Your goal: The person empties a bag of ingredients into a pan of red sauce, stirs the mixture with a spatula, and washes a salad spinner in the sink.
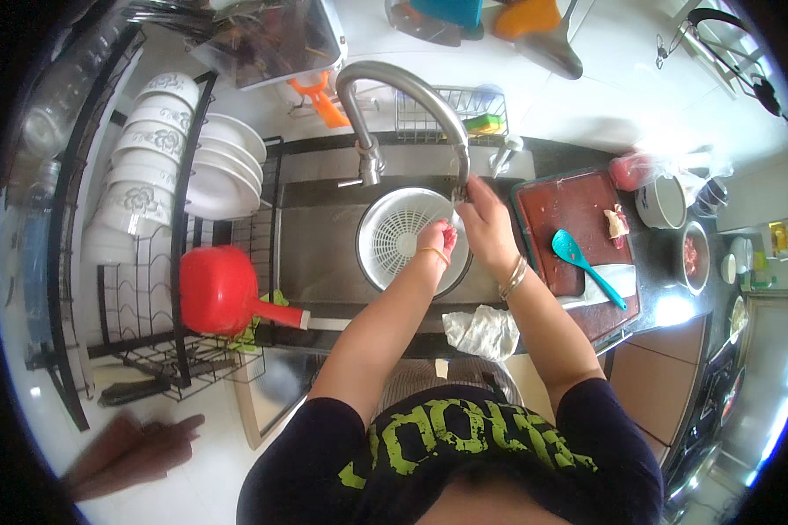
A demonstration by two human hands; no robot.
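Note:
My left hand [438, 239] is over the white colander [394, 243], its fingers curled and partly hidden. Whether anything lies in its palm cannot be told. Just to its right, my right hand [487, 216] is raised beside the spout end of the steel faucet [410, 72]. Its fingertips overlap the spout in the picture, and contact is unclear. What looks like running water shows between the two hands. Under them, the colander sits in the steel sink [315, 249], with slots visible across its bottom.
To the right, a reddish-brown cutting board [545, 203] carries a teal spoon [588, 266], a cleaver [620, 279] and a meat scrap [616, 223]. A bowl of meat [693, 259] stands beyond. At left are a red pan [217, 292] and a dish rack [187, 262]. A crumpled cloth [482, 331] lies on the front edge.

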